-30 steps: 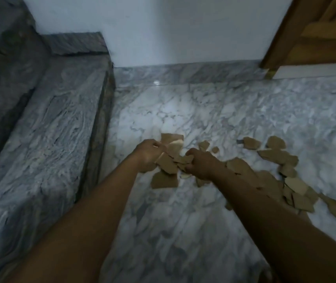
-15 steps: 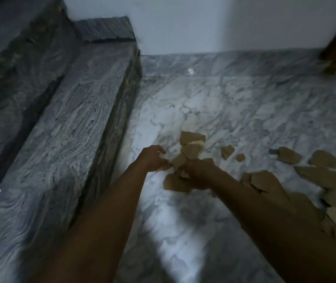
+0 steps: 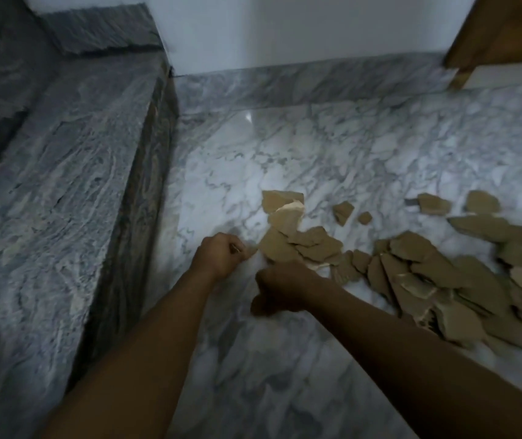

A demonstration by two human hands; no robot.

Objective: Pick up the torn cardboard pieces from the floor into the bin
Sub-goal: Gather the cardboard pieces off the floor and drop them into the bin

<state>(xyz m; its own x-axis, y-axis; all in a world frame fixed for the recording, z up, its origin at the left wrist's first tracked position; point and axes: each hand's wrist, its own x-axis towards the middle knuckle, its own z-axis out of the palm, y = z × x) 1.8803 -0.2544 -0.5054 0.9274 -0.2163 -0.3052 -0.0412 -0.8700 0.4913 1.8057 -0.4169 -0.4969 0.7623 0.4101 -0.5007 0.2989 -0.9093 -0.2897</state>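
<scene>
— Where's the mess?
— All on the white veined marble floor (image 3: 285, 153): the torn brown cardboard pieces (image 3: 418, 274) trail rightward and toward me. No bin in sight.
— And you?
— My right hand (image 3: 280, 282) is fisted, touching the pile's left end; what it grips, I can't tell. My left hand (image 3: 220, 255) is curled, just left of the nearest scrap.

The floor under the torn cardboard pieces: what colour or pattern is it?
White marble floor with grey veining, clearest in the head view.
</scene>
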